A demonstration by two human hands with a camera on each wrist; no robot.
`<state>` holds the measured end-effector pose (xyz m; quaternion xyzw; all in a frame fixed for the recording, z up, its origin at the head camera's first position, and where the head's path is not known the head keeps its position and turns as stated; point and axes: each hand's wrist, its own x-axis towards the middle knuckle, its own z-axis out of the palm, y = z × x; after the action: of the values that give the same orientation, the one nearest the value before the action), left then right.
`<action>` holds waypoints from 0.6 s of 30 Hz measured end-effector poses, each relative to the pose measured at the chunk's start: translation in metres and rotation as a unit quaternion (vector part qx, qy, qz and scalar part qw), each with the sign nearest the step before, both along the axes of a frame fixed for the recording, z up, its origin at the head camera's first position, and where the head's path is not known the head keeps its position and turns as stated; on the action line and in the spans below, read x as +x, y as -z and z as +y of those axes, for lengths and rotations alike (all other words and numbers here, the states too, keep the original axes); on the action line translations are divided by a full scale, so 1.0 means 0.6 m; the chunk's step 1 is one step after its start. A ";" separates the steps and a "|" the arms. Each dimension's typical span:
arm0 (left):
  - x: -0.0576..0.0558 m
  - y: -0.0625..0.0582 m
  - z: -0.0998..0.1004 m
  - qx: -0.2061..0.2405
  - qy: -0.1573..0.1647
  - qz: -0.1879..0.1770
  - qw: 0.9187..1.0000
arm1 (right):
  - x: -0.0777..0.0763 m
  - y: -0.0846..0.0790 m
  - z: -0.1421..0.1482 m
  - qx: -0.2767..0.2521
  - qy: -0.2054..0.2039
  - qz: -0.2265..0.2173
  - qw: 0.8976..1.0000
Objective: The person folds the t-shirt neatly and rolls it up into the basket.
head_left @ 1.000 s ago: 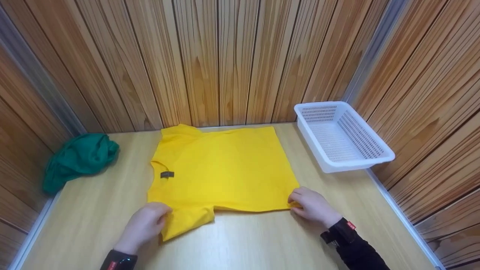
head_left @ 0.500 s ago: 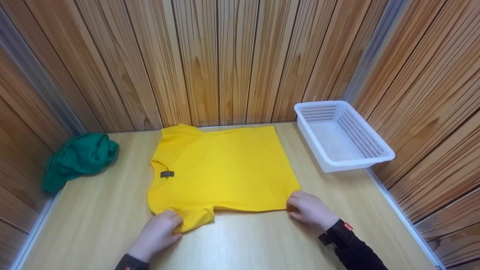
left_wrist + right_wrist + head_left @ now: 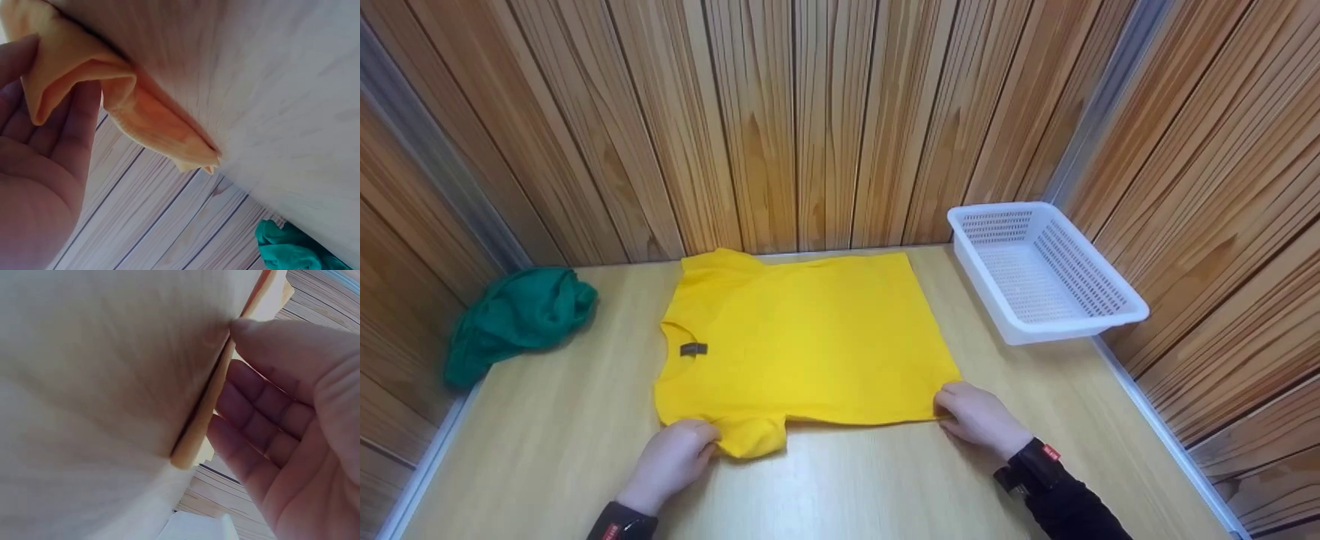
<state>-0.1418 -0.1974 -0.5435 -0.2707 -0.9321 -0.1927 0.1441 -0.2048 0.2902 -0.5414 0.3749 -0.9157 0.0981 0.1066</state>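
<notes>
A yellow T-shirt point(image 3: 817, 337) lies spread on the table, its neck with a dark label point(image 3: 694, 349) toward the left and its hem toward the right. My left hand point(image 3: 673, 456) pinches the near sleeve point(image 3: 754, 435), which is bunched and partly tucked under. In the left wrist view the thumb lies over a fold of the cloth point(image 3: 67, 62), with the fingers behind it. At the near corner of the hem, my right hand point(image 3: 979, 420) pinches the edge between thumb and fingers. The right wrist view shows that hem edge point(image 3: 202, 410) low over the table.
A crumpled green cloth point(image 3: 521, 319) sits at the table's left edge against the wall. At the back right stands a white perforated basket point(image 3: 1035, 330). Wood-panelled walls point(image 3: 832, 120) enclose the back and both sides of the table point(image 3: 840, 487).
My left hand has moved a little to the right, and the near sleeve's tip has gone from sticking out toward me to folded in. My right hand stays at the hem corner.
</notes>
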 end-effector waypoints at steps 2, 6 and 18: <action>-0.001 -0.002 -0.002 0.004 -0.003 -0.005 1.000 | -0.001 -0.001 -0.002 0.003 0.003 -0.001 1.000; -0.004 -0.008 -0.004 0.011 -0.015 -0.025 1.000 | -0.002 -0.002 -0.005 0.013 0.015 -0.007 1.000; -0.011 -0.014 -0.008 0.013 -0.035 -0.073 0.997 | -0.004 0.001 -0.008 0.012 0.014 -0.003 1.000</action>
<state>-0.1482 -0.2019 -0.5351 -0.2207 -0.9465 -0.2191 0.0857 -0.2073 0.2851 -0.5417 0.3629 -0.9223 0.0872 0.1005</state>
